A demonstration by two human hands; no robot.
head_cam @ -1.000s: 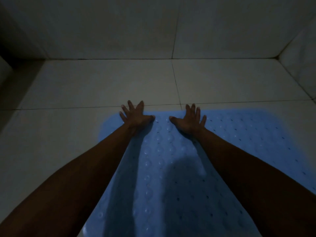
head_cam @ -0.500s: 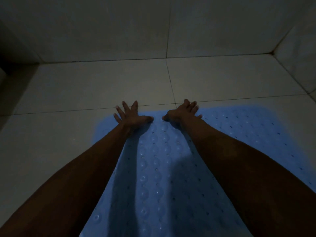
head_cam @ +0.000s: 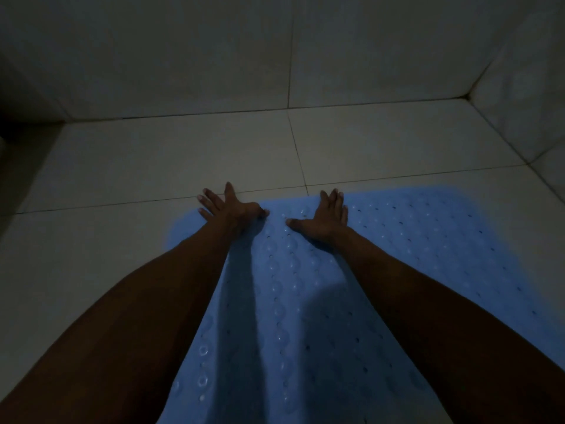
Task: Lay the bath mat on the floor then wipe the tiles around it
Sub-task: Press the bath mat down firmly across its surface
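The right hand (head_cam: 328,216), curled at the mat's far edge half a second ago, now lies flat with fingers spread. The blue bath mat (head_cam: 305,301) runs from the near edge of the floor toward the far wall (head_cam: 214,56). The left hand (head_cam: 227,208) presses spread beside its far left corner. Bare floor tiles (head_cam: 183,154) lie beyond, up to both walls.

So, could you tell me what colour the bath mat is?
Light blue bath mat, seen in the head view.

Blue dimpled bath mat (head_cam: 397,255), off-white tiles (head_cam: 183,163)
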